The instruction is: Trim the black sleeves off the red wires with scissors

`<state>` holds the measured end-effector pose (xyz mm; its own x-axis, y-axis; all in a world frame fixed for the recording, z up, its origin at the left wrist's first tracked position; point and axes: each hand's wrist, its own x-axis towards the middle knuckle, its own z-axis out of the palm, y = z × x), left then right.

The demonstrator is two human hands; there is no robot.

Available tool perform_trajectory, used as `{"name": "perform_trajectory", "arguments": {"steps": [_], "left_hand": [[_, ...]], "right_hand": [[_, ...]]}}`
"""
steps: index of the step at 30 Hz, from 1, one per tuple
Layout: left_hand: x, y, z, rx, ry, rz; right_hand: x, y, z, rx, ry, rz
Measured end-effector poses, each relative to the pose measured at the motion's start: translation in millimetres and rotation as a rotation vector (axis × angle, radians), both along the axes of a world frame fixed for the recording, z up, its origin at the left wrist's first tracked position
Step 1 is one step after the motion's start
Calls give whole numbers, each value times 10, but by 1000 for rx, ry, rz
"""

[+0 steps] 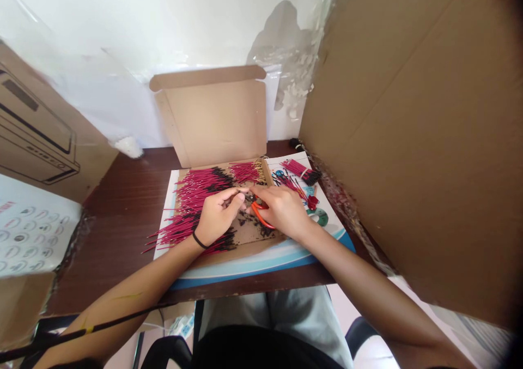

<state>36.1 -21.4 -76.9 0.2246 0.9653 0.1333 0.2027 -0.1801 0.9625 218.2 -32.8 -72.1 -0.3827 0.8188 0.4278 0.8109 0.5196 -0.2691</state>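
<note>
My right hand (284,208) is closed around a tool with orange handles (261,216), over an open cardboard box. Close beside its fingertips, my left hand (218,213) pinches something dark and too small to name. Red sticks with black ends (192,189) lie in rows on the box's left side, under and around my left hand. More red sticks with pale tips (245,171) sit at the back of the box. Small black bits (265,230) are scattered on the cardboard below my hands.
The box lid (216,121) stands upright against the wall. A banded red bundle (300,168), a red item (312,202) and a green ring (319,216) lie at right. Large cartons (417,129) flank the brown table (122,211).
</note>
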Motion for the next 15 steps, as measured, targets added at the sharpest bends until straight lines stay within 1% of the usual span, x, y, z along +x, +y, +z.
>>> {"name": "perform_trajectory", "arguments": {"steps": [3, 7, 9, 12, 15], "left_hand": [[6, -11, 30, -6, 6, 21], [0, -3, 39, -3, 32, 37], [-7, 11, 36, -3, 44, 29], [-27, 32, 34, 13, 43, 31], [-58, 50, 28, 25, 22, -4]], "right_hand": [[19, 6, 41, -61, 73, 37], [71, 5, 119, -261, 158, 57], [84, 3, 130, -323, 203, 48], [75, 0, 95, -284, 230, 19], [57, 1, 38, -184, 241, 51]]}}
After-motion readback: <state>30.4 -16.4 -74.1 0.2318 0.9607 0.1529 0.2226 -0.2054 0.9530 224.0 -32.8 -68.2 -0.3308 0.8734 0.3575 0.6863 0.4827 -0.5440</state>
